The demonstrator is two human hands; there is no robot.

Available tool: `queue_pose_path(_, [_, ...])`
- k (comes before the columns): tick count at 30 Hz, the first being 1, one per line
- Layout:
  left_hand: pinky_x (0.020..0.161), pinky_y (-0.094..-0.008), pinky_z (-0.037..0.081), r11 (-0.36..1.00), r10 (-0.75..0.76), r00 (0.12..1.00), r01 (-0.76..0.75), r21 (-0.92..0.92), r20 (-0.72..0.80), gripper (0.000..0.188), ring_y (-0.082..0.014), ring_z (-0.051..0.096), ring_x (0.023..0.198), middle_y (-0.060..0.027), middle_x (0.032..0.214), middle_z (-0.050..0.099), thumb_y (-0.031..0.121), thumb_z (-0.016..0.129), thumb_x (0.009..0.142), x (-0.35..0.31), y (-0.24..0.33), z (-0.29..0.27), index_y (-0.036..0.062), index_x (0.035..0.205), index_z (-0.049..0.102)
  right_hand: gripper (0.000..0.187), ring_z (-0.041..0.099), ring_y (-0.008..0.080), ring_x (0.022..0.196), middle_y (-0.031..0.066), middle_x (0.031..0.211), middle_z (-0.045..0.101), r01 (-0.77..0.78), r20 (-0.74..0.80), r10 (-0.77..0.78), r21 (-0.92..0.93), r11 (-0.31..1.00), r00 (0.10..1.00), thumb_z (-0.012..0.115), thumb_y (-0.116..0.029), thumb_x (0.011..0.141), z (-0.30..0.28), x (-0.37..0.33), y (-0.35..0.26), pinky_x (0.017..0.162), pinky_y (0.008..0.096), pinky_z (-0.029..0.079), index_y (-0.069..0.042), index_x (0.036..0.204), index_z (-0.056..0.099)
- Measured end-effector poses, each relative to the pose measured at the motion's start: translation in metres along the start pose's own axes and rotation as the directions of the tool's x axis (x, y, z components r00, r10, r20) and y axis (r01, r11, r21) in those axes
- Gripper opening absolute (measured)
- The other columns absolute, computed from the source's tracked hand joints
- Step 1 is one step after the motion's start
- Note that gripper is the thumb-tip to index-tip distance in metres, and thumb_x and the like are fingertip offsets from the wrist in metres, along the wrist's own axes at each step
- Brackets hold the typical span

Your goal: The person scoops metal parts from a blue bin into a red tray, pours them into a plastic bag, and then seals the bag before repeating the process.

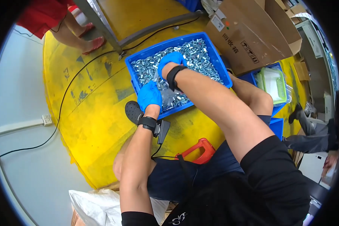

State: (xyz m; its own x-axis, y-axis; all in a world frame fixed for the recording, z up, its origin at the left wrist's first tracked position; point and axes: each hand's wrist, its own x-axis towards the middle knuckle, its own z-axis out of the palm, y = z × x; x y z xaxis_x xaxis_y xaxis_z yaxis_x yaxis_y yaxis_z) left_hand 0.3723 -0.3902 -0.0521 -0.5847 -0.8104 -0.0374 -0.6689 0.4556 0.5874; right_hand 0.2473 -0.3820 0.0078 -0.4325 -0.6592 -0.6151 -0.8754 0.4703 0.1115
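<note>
A blue plastic bin (pixel 216 56), rectangular and open at the top, stands upright over the yellow floor (pixel 94 150), its long sides slanting up toward the right; whatever bears it is hidden. Small, shiny, silvery metal pieces (pixel 199 56) cover its bottom from wall to wall in a loose, jumbled layer, too small for their exact shape to be told. Near the bin's lower-left side, a crumpled, see-through plastic bag (pixel 169 98) lies on the pieces; its mouth cannot be made out, nor whether any pieces are inside.
</note>
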Motion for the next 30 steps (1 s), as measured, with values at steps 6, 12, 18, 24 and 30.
queue_pose_path(6, [0.063,-0.0432,0.042,0.991,-0.129,0.991,0.13,-0.039,0.018,0.027,-0.0371,0.054,0.074,-0.0188,0.082,0.057,0.025,0.043,0.078,0.017,-0.03,-0.006,0.0058,0.079,0.061,0.022,0.06,0.0237,0.078,0.0063,0.089,0.062,-0.065,0.055,0.071,-0.106,0.992,0.996,0.052,-0.015,0.069,-0.022,0.02,-0.023,0.057,0.0426,0.047,-0.014,0.088,0.065])
queue_pose_path(12, [0.062,-0.0428,0.042,0.993,-0.118,0.99,0.117,0.016,0.081,0.025,-0.0376,0.053,0.074,-0.0192,0.082,0.056,0.025,0.044,0.077,0.021,-0.033,-0.001,0.0054,0.078,0.06,0.021,0.059,0.0244,0.081,0.0069,0.09,0.062,-0.08,-0.104,0.092,0.114,0.99,0.99,0.053,-0.02,0.07,-0.004,0.013,-0.007,0.067,0.0398,0.046,-0.015,0.087,0.065])
queue_pose_path(18, [0.061,-0.0416,0.042,0.985,-0.159,0.987,0.16,-0.058,0.024,0.027,-0.0341,0.056,0.071,-0.0202,0.077,0.057,0.027,0.046,0.077,0.024,-0.043,-0.013,0.005,0.084,0.06,0.043,0.058,0.0228,0.081,0.0078,0.096,0.059,-0.028,0.037,-0.022,0.947,0.319,0.999,0.057,-0.039,0.071,-0.003,-0.019,0.092,0.074,0.0315,0.045,-0.008,0.1,0.057])
queue_pose_path(24, [0.065,-0.0332,0.044,0.948,-0.079,0.995,0.059,-0.314,-0.054,0.025,-0.024,0.058,0.073,-0.0141,0.08,0.06,0.022,0.055,0.076,-0.012,0.038,-0.028,0.0014,0.091,0.056,0.042,0.058,0.018,0.072,0.0103,0.086,0.06,-0.103,0.112,0.269,0.993,-0.049,0.957,0.062,-0.034,0.065,0.044,-0.078,0.243,0.068,0.0287,0.045,-0.003,0.093,0.058])
queue_pose_path(30, [0.078,-0.0379,0.04,0.938,0.339,0.695,-0.299,-0.175,0.634,0.034,-0.0323,0.05,0.094,-0.0184,0.103,0.053,0.02,0.059,0.073,-0.042,0.063,0.105,0.004,0.102,0.053,0.035,0.058,0.0268,0.073,0.0168,0.08,0.059,0.142,-0.359,0.382,0.859,0.491,0.852,0.061,-0.019,0.062,0.111,-0.003,0.222,0.068,0.0316,0.045,0.0,0.091,0.055])
